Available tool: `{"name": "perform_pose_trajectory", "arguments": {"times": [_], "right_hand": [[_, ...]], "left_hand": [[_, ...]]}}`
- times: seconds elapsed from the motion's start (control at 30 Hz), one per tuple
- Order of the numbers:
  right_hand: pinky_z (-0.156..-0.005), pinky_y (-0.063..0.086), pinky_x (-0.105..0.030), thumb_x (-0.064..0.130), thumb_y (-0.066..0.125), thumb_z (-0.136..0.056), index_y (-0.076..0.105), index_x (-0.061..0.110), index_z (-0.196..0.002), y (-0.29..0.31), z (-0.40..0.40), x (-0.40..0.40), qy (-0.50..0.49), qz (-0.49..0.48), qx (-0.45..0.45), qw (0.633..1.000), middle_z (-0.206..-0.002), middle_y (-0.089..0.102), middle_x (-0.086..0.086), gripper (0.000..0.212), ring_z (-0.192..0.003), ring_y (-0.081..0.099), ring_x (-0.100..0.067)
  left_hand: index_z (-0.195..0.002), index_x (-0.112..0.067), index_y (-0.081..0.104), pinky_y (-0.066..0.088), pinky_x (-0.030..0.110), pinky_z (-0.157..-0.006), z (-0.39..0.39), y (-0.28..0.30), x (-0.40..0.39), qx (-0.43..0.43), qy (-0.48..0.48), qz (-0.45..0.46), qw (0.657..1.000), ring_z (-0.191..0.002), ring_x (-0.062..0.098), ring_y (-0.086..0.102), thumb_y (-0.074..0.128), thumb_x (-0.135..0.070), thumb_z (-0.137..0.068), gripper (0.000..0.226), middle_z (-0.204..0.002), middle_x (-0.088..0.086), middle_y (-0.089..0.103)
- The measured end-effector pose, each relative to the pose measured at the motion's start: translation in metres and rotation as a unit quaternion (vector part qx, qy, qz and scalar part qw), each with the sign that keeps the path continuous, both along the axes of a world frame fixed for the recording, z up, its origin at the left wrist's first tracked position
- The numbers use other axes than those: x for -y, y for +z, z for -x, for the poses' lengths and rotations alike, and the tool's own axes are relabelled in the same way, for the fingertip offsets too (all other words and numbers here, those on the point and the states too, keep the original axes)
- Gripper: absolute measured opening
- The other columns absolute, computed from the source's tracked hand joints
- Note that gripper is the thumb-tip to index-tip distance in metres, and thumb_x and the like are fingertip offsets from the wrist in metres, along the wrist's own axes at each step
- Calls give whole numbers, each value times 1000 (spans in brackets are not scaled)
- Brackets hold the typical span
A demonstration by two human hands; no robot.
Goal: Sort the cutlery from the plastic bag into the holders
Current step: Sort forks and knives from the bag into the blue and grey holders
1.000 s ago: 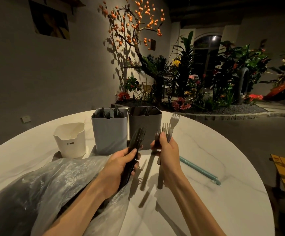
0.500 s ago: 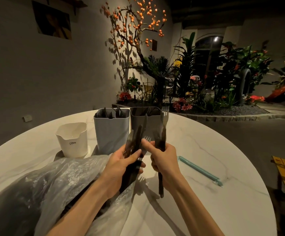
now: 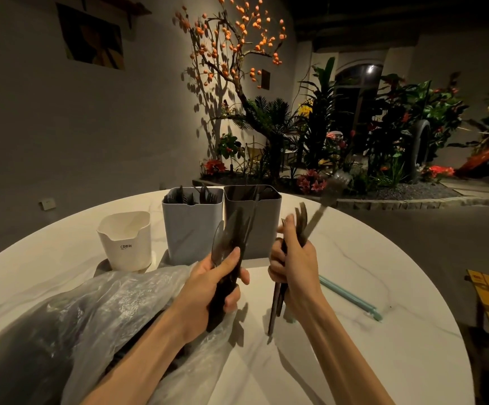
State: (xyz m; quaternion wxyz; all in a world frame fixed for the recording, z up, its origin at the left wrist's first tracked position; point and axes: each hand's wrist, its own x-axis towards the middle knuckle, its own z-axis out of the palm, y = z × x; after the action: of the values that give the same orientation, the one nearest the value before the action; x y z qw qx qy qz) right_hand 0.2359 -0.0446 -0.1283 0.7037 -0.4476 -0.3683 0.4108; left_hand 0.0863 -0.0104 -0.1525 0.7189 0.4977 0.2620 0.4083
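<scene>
Two hands are up over the table on my feed, and each one grips cutlery; the left hand has its fingers and thumb curled round a dark bundle of cutlery, handles down, tips rising toward the holders; the right hand clenches a second set of dark pieces whose handles hang below the palm, and out of that same fist a lighter fork slants up and to the right, its head blurred, so I cannot tell its tines apart; I see three holders standing at the far side of the table; the white holder sits leftmost and a little apart; the light grey holder is next and already has dark utensils standing in it; the dark grey holder touches it on the right, with a few thin pieces leaning inside; the left hand's bundle overlaps the front of that dark grey holder from my angle, though I cannot tell if it touches; the plastic bag lies crumpled on the near left of the table, under the left forearm, with dark cutlery showing through the film; a pale blue-green straw lies flat on the table to the right of the right wrist; beyond the table, plants and flowers stand along the floor.
</scene>
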Motion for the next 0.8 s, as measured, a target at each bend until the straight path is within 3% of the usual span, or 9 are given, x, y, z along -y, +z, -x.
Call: {"name": "perform_pose_trajectory", "arguments": {"times": [0.1,0.17,0.33,0.5,0.63,0.7,0.8], "right_hand": [[-43,30,-20,46,73,-84,66,15,-92,0,5,2,1,-2,60,998,-49,37,8,33,-43,32,-7],[-44,33,-21,35,79,-82,69,16,-97,-2,4,2,-16,-4,53,998,-48,41,8,27,-43,35,-7],[-39,28,-18,23,76,-88,66,-4,-105,-5,-5,-3,-24,10,19,999,-47,37,7,34,-40,30,-6],[-41,32,-18,26,79,-85,65,-4,-111,-6,-4,-5,-25,20,24,999,-48,40,7,42,-41,34,-6],[-43,36,-17,26,76,-87,70,4,-102,-5,-3,-2,-16,19,65,998,-44,46,10,28,-43,41,-6],[-42,40,-15,21,75,-89,69,0,-98,-2,-2,2,14,13,90,996,-43,51,11,24,-39,46,-3],[-47,43,-21,21,75,-88,68,-4,-93,-3,-1,2,21,20,114,993,-44,49,7,27,-37,40,-3]], "left_hand": [[-114,-8,58,38,23,-38,0,-1,2,-12,0,-22,1000,-41,16,43,68,-35,-89,38,-80,16,63],[-114,-7,60,40,23,-40,0,-1,3,-33,10,-40,999,-43,17,46,67,-38,-87,42,-82,16,67],[-124,-11,63,52,28,-53,-2,-2,4,-33,-4,-34,999,-61,25,63,55,-34,-100,34,-105,22,73],[-126,-14,61,58,33,-67,0,2,6,-36,-20,-33,999,-76,30,71,43,-33,-104,34,-111,18,74],[-128,-15,62,58,33,-68,-1,0,7,-48,-31,-41,998,-78,29,71,44,-32,-104,34,-110,13,75],[-128,-14,63,56,31,-66,-1,-1,6,-46,-31,-38,998,-75,27,68,48,-34,-102,37,-105,12,75],[-129,-13,62,53,29,-65,1,-2,7,-51,-43,-39,997,-68,22,63,50,-39,-98,42,-93,15,67]]}}
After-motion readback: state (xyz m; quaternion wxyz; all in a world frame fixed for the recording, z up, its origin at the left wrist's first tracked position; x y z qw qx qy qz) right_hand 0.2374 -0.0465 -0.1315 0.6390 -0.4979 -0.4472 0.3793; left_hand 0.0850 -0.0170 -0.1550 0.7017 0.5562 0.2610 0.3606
